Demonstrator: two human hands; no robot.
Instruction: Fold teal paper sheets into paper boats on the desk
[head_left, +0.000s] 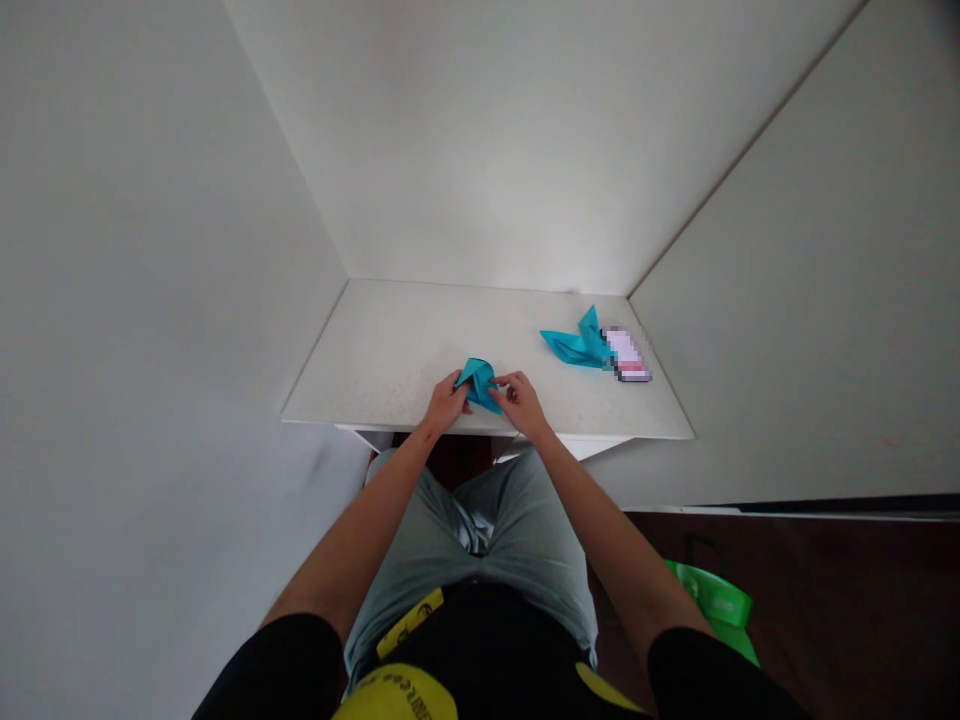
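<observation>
Above the near edge of the white table, a folded piece of blue paper [478, 376] is between my two hands. My left hand [445, 402] has its fingers wrapped round the paper's left side, some of them hidden behind it. At the right side, my right hand [520, 402] pinches the paper's edge between thumb and fingertips. Another folded blue paper [576, 347], with pointed ends sticking up and to the left, lies farther right on the table. Neither hand touches that one.
The white table [397, 330] is set between walls on the left, back and right. A phone-like object with a pixelated screen [628, 354] lies against the second folded paper. On the dark floor at lower right stands a green plastic object [716, 600].
</observation>
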